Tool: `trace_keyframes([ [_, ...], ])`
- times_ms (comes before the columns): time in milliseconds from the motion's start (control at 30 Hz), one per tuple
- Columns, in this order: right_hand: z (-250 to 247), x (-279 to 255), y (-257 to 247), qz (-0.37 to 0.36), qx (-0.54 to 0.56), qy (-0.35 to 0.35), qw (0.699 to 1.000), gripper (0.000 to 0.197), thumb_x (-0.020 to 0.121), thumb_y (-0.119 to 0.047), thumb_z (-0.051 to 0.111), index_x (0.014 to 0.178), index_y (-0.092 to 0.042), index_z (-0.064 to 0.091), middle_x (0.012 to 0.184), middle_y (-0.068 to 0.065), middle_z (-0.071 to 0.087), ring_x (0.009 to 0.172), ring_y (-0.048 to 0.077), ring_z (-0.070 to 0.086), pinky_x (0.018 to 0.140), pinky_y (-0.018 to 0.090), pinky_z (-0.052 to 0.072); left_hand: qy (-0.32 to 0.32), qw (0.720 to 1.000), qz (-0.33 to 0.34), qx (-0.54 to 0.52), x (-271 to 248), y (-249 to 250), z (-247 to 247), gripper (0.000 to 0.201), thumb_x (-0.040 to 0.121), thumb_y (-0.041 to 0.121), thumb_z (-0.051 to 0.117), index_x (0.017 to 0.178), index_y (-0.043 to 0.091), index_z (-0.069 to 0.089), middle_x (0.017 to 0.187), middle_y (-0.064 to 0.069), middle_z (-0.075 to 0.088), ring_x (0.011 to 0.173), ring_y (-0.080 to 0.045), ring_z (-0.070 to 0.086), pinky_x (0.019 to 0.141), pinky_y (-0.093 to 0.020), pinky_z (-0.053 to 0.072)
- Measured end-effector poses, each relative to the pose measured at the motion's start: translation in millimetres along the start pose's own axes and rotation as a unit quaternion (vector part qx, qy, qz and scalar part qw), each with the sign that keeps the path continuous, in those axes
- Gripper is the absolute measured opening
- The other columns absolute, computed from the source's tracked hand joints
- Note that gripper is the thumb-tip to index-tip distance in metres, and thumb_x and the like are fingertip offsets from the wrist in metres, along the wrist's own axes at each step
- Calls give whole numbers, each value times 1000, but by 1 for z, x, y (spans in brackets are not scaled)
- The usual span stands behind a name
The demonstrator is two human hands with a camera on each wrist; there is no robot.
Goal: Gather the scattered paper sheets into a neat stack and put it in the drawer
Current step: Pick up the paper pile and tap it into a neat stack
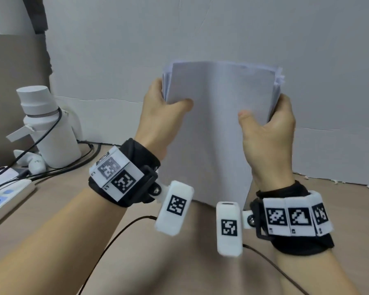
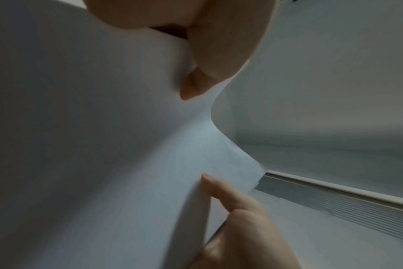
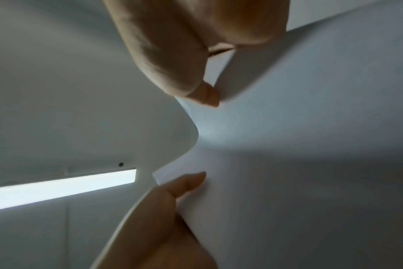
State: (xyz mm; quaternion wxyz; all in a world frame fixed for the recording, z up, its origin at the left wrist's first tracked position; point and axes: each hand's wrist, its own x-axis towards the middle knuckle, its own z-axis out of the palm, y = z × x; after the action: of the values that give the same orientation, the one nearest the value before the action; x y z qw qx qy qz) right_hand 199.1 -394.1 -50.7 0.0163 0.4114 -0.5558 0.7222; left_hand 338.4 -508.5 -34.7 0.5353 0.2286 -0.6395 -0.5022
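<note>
A stack of white paper sheets (image 1: 215, 133) stands upright on its lower edge on the tan desk (image 1: 58, 194), in the middle of the head view. My left hand (image 1: 162, 109) grips its left edge, thumb on the front and fingers behind. My right hand (image 1: 266, 124) grips the right edge the same way. The top edges of the sheets are slightly uneven. In the left wrist view the paper (image 2: 104, 145) fills the picture, with the other hand's thumb lower down. The right wrist view shows the paper (image 3: 288, 145) pinched under my thumb. No drawer is in view.
A white bottle (image 1: 47, 124) stands at the left, with a white power strip (image 1: 6, 194), a small white object (image 1: 33, 162) and black cables (image 1: 73, 165) beside it. White board walls (image 1: 200, 28) close off the back. A thin cable (image 1: 119, 233) runs across the near desk.
</note>
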Motion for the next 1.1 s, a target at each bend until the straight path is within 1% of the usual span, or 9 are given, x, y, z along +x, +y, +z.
trace_keyframes([
  [133,-20,11,26,73,-5,-79,994,30,81,-26,76,107,-19,62,101,-4,72,90,11,70,81,35,59,7,999,-44,-5,-14,-31,-19,59,73,20,77,126,9,54,112,-6,74,98,-22,74,85,-43,60],
  [267,-27,10,44,110,76,-110,985,41,84,-29,74,118,-7,64,110,2,73,100,16,70,82,31,57,-54,997,-48,-13,-17,-47,-29,57,83,25,75,133,8,55,120,-4,73,109,-20,71,87,-32,56],
  [400,-16,4,52,96,73,-98,988,34,91,-22,70,122,-11,61,114,-1,72,106,13,68,92,32,54,-83,994,-58,-41,-17,-59,-27,58,81,31,76,132,7,60,124,-9,71,117,-28,67,101,-46,52],
  [600,-16,6,54,82,66,-87,991,30,92,-21,69,119,-12,60,110,-2,71,102,12,69,91,32,55,-75,996,-21,43,-11,-58,-27,36,88,12,75,122,4,66,114,-6,75,105,-19,72,87,-31,57],
  [733,-19,7,52,94,72,-103,988,29,89,-24,73,113,-18,59,107,1,72,98,16,70,87,37,57,-42,999,-8,29,-8,-55,-29,31,87,2,75,117,1,67,109,-9,75,97,-20,72,84,-33,58],
  [833,-27,10,56,124,43,-124,984,42,83,-32,78,117,-22,55,101,9,72,92,20,71,79,36,58,11,1000,-6,-26,-1,-48,-37,38,84,3,77,119,-5,65,108,-12,74,95,-22,72,85,-37,59],
  [933,-32,11,65,179,-4,-136,974,75,70,-48,82,133,-25,48,114,4,66,103,14,66,82,28,54,72,989,-14,-126,12,-40,-52,49,80,6,76,125,-5,61,116,-16,71,104,-29,69,94,-44,57],
  [1000,-22,6,70,219,56,-124,966,106,60,-49,87,147,-24,30,127,1,61,112,13,64,90,29,52,88,977,-19,-191,20,-35,-60,48,81,6,75,126,-1,61,123,-18,69,113,-33,67,101,-48,53],
  [1100,4,-7,71,271,216,-75,935,116,56,-33,93,149,-21,23,126,0,65,114,15,65,97,41,51,99,957,-37,-269,29,-34,-66,49,85,5,75,131,3,57,132,-20,64,120,-35,64,105,-52,49],
])
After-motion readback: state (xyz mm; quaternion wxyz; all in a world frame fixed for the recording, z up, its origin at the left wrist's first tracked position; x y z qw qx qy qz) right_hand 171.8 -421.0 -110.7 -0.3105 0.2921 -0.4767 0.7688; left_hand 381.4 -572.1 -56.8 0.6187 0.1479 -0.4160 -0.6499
